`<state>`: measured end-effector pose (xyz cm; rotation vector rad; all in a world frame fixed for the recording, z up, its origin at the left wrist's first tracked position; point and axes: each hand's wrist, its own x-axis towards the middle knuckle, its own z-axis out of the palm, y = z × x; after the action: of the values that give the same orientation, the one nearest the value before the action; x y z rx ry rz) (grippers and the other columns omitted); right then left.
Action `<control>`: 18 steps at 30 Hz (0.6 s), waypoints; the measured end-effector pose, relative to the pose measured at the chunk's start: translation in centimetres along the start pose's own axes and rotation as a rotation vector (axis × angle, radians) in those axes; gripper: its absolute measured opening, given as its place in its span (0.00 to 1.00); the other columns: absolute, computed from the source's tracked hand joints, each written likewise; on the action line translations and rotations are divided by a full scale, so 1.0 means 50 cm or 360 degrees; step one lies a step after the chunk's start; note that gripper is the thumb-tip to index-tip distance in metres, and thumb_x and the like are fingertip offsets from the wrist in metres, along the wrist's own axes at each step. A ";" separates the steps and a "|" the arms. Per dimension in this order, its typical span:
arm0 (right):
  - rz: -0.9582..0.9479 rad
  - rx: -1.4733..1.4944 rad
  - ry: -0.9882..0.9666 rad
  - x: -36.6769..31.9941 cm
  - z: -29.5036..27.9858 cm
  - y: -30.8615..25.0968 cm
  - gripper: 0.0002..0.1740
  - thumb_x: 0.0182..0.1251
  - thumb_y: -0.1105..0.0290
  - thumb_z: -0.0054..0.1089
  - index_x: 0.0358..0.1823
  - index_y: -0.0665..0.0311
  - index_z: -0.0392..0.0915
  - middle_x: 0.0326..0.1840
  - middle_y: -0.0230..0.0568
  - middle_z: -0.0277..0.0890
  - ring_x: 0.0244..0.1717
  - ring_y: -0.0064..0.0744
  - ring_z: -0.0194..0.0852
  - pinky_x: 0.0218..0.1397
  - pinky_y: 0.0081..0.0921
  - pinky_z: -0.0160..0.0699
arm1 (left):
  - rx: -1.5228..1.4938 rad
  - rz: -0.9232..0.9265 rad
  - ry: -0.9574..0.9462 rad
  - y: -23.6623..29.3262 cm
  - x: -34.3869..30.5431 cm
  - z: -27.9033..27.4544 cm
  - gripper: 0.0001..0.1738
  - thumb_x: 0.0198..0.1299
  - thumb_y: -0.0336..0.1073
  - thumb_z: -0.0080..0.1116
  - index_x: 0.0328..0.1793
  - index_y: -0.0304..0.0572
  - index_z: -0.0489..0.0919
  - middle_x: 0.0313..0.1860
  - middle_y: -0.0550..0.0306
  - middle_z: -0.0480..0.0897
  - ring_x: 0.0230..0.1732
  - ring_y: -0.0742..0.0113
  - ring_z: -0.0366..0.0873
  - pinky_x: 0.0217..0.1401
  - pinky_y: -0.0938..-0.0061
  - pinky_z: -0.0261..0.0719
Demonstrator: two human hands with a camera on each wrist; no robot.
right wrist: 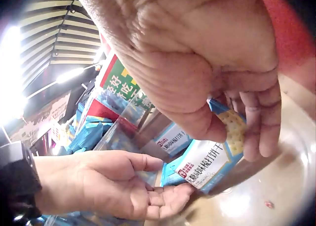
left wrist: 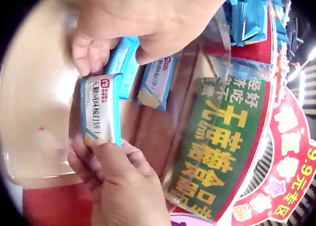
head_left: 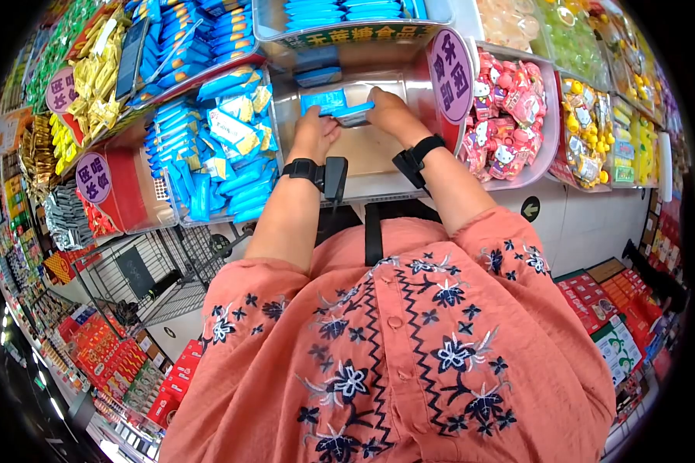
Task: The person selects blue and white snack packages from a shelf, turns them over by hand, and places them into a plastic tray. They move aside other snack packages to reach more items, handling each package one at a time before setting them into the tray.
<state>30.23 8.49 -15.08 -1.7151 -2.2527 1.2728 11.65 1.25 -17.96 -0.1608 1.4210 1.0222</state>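
Note:
My right hand pinches one end of a blue-and-white cracker packet, its printed face up, over a clear plastic bin. Facing it is my left hand, palm inward. Between its thumb and fingers sits a second, bluer packet, partly behind the first in the right wrist view. The left fingertips come right up to the end of the right hand's packet. Beyond them, another cracker packet leans by the bin's back wall.
Left of the bin is a compartment heaped with blue packets. Pink candy packs fill the tub at right, beside a round purple sign. More blue packets lie in the raised bin behind. A wire cart stands at lower left.

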 end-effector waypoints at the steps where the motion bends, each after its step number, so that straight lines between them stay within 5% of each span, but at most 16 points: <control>1: 0.0018 0.0004 -0.0007 -0.002 -0.001 -0.001 0.15 0.58 0.71 0.61 0.46 0.67 0.76 0.43 0.60 0.82 0.48 0.58 0.82 0.51 0.43 0.78 | -0.0123 0.0003 -0.0022 -0.001 0.012 0.000 0.23 0.72 0.46 0.52 0.65 0.38 0.66 0.56 0.46 0.77 0.58 0.51 0.77 0.60 0.52 0.77; 5: 0.0076 0.0025 -0.0030 -0.009 -0.014 -0.015 0.16 0.55 0.72 0.62 0.45 0.71 0.76 0.45 0.64 0.81 0.52 0.61 0.81 0.56 0.46 0.79 | -0.0365 0.0019 0.0046 0.002 0.014 0.012 0.23 0.72 0.47 0.52 0.66 0.44 0.66 0.56 0.51 0.77 0.60 0.53 0.74 0.65 0.49 0.72; 14: 0.0013 0.0017 0.0038 0.005 -0.010 -0.014 0.16 0.58 0.69 0.64 0.46 0.68 0.77 0.42 0.60 0.82 0.47 0.58 0.82 0.50 0.42 0.78 | -0.0349 0.0127 -0.0055 0.016 0.009 0.018 0.25 0.70 0.47 0.54 0.68 0.45 0.69 0.66 0.53 0.72 0.66 0.57 0.69 0.71 0.49 0.67; 18: -0.0039 0.0156 0.0077 0.006 -0.009 -0.031 0.17 0.55 0.71 0.64 0.47 0.68 0.78 0.45 0.62 0.81 0.52 0.60 0.80 0.56 0.46 0.78 | -0.0218 0.0304 -0.0113 0.041 -0.027 0.034 0.26 0.69 0.48 0.54 0.68 0.45 0.70 0.71 0.53 0.70 0.72 0.57 0.64 0.73 0.51 0.61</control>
<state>29.11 8.93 -13.95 -1.6617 -2.1403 1.2987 11.79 2.91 -15.51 -0.0885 1.3205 1.2714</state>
